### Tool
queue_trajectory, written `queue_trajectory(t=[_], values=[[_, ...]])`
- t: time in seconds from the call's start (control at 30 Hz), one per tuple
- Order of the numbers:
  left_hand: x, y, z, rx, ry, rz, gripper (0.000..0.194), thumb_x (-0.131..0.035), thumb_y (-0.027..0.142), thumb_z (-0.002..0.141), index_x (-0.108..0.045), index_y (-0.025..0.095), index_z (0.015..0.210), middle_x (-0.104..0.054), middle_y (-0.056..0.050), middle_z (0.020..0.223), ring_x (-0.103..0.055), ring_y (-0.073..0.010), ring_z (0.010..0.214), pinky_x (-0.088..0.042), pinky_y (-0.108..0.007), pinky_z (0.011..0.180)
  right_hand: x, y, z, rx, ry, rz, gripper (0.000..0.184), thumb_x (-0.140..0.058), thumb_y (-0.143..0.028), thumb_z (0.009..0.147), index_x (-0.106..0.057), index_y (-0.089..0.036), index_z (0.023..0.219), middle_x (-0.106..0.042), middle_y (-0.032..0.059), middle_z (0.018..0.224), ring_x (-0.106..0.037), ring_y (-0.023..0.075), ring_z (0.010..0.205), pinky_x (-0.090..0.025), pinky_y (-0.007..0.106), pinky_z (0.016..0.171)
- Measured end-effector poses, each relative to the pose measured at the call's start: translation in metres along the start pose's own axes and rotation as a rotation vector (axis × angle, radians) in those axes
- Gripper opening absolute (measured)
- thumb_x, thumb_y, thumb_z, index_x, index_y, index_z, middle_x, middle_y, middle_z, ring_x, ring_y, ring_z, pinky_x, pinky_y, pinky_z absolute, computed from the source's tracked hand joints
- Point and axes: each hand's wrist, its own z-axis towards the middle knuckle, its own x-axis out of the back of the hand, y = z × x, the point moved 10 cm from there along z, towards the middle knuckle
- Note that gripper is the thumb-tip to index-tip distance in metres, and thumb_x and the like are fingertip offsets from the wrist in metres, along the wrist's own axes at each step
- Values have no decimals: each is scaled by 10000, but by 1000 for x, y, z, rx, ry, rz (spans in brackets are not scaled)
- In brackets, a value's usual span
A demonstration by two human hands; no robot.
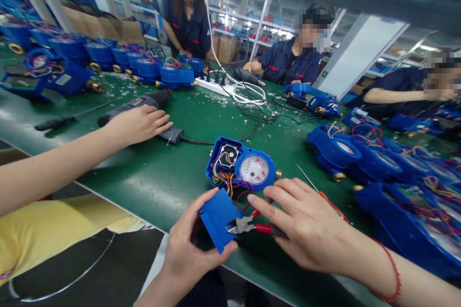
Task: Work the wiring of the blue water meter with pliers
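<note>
1. Two hands work at the near bench (154, 187) edge.
2. Left hand (187, 249) grips a blue cover (218, 218).
3. Right hand (306, 225) lies loosely over red-handled pliers (248, 224), touching them.
4. Opened blue meter (241, 168) sits just beyond both.

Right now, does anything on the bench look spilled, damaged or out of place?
Yes. Pale scraps litter the green table around the white power strip. The water meter lies open, coloured wires spilling out; its blue cover is in the left hand. The right hand rests on red-handled pliers.
</note>
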Motion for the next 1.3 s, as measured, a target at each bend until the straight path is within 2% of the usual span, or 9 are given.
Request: queue_trajectory(t=[0.1,0.2,0.37,0.47,0.63,0.73,0.9,1.07,1.3], values=[[-1,-1,-1,-9,-13,17,702,-808,358,690,-511,194,1303,-677,-134,1208,-709,-264,1025,-616,-346,847,-3,1,3,11,-44,-14,458,-540,-226,869,-522,-157,1321,-616,136,1116,-534,292,965,-403,463,828],[-4,-2,-2,-16,-27,29,725,-819,364,688,-501,193,1317,-667,-138,1228,-697,-275,1051,-618,-358,850,0,0,8,51,-34,-61,419,-563,-245,866,-557,-153,1276,-632,134,1093,-549,287,944,-390,453,827],[-5,-9,-4,14,-18,18,741,-834,354,671,-512,206,1322,-664,-138,1236,-697,-288,1054,-634,-355,804,7,-5,18,114,21,-120,270,-562,-223,874,-635,-153,1126,-648,85,912,-546,240,799,-360,383,693],[-4,-14,-5,48,-11,-16,744,-839,322,659,-517,209,1320,-659,-139,1254,-689,-299,1075,-634,-369,813,7,-6,19,124,41,-126,234,-543,-212,892,-640,-153,1097,-640,69,875,-539,229,783,-344,363,653],[-7,-19,-8,98,-32,-81,737,-838,310,663,-519,215,1320,-651,-137,1273,-681,-307,1096,-638,-366,799,-3,-3,8,97,43,-53,269,-596,-229,865,-606,-149,1122,-632,64,881,-527,221,770,-365,350,637],[-6,-19,-10,70,-7,-82,749,-838,336,660,-514,215,1325,-651,-139,1268,-685,-305,1083,-630,-385,828,-10,-1,2,68,33,-11,311,-621,-216,840,-593,-146,1142,-632,69,897,-524,221,773,-381,346,644],[-6,-13,-7,23,-37,-29,731,-817,344,693,-495,211,1335,-647,-145,1268,-683,-298,1088,-598,-415,905,-4,3,3,29,25,-20,407,-609,-235,845,-558,-161,1242,-632,108,1055,-542,263,911,-397,411,790],[-6,-9,-2,60,-78,-30,708,-820,368,698,-508,225,1318,-664,-121,1241,-699,-277,1050,-630,-344,812,2,0,15,107,-50,-54,434,-560,-234,872,-532,-137,1293,-628,142,1098,-539,288,959,-384,424,791],[-5,-13,-3,86,-48,-117,715,-839,382,667,-545,221,1299,-685,-116,1210,-710,-283,1020,-635,-344,801,4,-4,28,204,-36,-87,344,-512,-236,907,-591,-118,1219,-649,140,1025,-548,267,895,-372,401,736]])
